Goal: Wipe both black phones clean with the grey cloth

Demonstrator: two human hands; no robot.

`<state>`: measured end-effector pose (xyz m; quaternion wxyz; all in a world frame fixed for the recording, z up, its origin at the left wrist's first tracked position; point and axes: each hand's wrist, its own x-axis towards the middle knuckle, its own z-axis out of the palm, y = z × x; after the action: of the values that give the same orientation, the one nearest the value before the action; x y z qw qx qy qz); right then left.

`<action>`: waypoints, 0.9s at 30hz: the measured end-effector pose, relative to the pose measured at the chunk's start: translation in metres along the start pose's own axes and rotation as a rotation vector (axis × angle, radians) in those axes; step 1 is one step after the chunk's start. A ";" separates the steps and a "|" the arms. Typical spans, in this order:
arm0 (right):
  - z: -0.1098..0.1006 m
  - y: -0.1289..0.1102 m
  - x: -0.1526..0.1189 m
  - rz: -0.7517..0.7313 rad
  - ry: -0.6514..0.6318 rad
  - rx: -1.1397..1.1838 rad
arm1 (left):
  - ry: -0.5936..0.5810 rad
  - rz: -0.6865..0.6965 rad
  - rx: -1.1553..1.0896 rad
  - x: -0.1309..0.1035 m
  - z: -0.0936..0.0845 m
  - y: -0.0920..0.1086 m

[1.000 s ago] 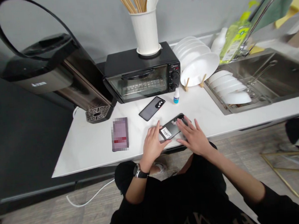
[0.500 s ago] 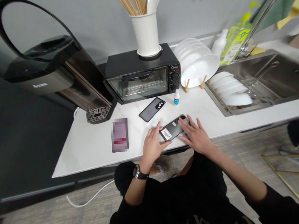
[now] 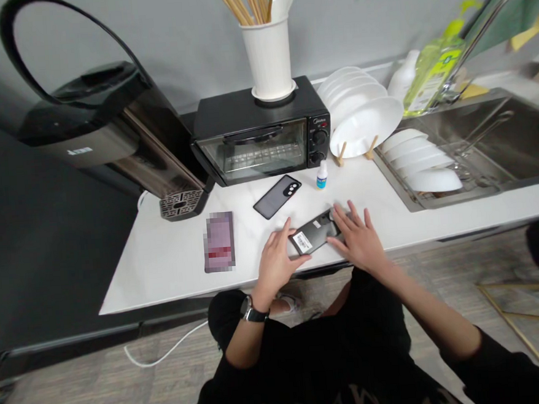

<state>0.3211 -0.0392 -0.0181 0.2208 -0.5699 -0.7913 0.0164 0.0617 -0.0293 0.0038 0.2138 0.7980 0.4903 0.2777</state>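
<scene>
A grey-black smartphone (image 3: 315, 231) lies back side up on the white counter, with a white label near its left end and its camera area at the right. My left hand (image 3: 275, 254) holds the left end, thumb along the near edge and fingers at the far edge. Over the right end is my right hand (image 3: 358, 236), its thumb by the near edge and a fingertip at the camera corner; the other fingers are stretched out, and the palm hides that end. Beyond the phone lie a dark-rimmed phone case (image 3: 277, 198) and a small white bottle with a blue label (image 3: 322, 176).
A blurred purple flat item (image 3: 219, 241) lies to the left. Behind stand a black water dispenser (image 3: 121, 126), a toaster oven (image 3: 256, 138) carrying a white chopstick holder (image 3: 268, 57), and racked white plates (image 3: 366, 127). A steel sink (image 3: 493, 174) with bowls is right; the counter edge is close.
My right hand has shifted slightly right on the phone, uncovering more of its back around the camera. My left hand keeps its hold. The whole view has shifted a little.
</scene>
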 end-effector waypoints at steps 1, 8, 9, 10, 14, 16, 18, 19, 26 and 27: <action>0.002 0.005 0.008 0.039 0.022 -0.008 | 0.000 -0.003 0.000 0.000 0.000 0.000; 0.020 -0.064 0.017 -0.237 -0.106 0.087 | 0.007 0.021 0.059 -0.003 0.002 -0.003; 0.018 -0.068 0.009 -0.270 -0.120 0.096 | 0.008 0.022 0.070 -0.004 0.002 -0.002; 0.014 -0.065 0.001 -0.276 -0.125 0.097 | 0.010 0.018 0.074 -0.004 0.002 -0.002; 0.002 -0.017 -0.003 -0.090 -0.057 0.036 | 0.011 -0.005 0.039 -0.001 0.001 0.000; 0.001 -0.001 0.010 0.022 -0.001 0.001 | 0.011 -0.006 0.031 0.000 0.002 0.000; 0.006 -0.008 0.023 0.053 0.015 0.000 | 0.027 -0.004 0.029 0.000 0.003 0.000; 0.009 -0.019 0.026 0.019 -0.003 0.015 | 0.037 -0.004 0.030 -0.001 0.003 -0.001; 0.007 -0.049 -0.005 -0.245 -0.137 0.072 | 0.007 -0.005 0.035 -0.002 0.000 0.002; 0.004 -0.037 -0.004 -0.180 -0.111 0.042 | 0.009 -0.006 0.024 -0.001 0.000 0.003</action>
<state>0.2878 -0.0548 -0.0128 0.1889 -0.4900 -0.8498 0.0445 0.0630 -0.0312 0.0055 0.2030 0.7979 0.4969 0.2745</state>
